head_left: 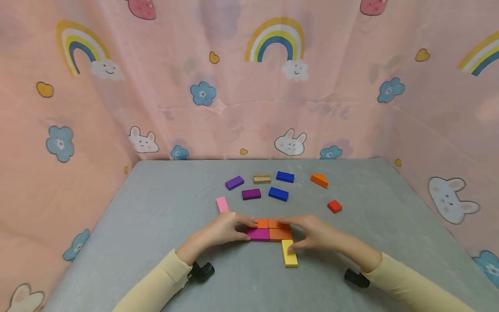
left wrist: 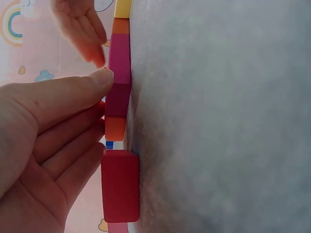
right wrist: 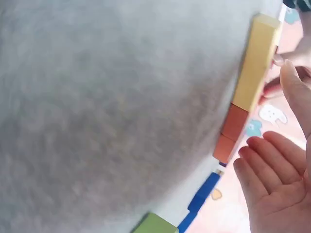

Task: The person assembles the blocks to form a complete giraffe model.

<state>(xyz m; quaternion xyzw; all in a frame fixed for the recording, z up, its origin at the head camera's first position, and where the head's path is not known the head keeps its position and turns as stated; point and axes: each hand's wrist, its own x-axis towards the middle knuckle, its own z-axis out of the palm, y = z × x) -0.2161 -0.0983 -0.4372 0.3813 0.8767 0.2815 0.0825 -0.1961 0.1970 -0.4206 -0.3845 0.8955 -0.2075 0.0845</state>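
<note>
I see the yellow block (head_left: 289, 253) near the front edge of the gray table (head_left: 156, 225), its long side pointing front to back. My right hand (head_left: 315, 234) presses it with straight fingers. I should slide it gently against the orange block (head_left: 280, 234). My left hand (head_left: 222, 229) steadies the magenta block (head_left: 258, 234) with flat fingers.

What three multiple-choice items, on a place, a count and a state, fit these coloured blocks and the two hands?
1. Where is the pink rectangular wooden block?
A. left of the cluster
B. on the yellow block
C. at the right edge

2. How many blue rectangular wooden blocks are there?
A. one
B. two
C. four

3. The yellow rectangular wooden block is
A. standing upright
B. lying flat
C. lifted

A: it lies apart, beyond the left hand.
B: two lie behind the cluster.
B: it rests flat on the grey table, the right hand touching it.
</note>
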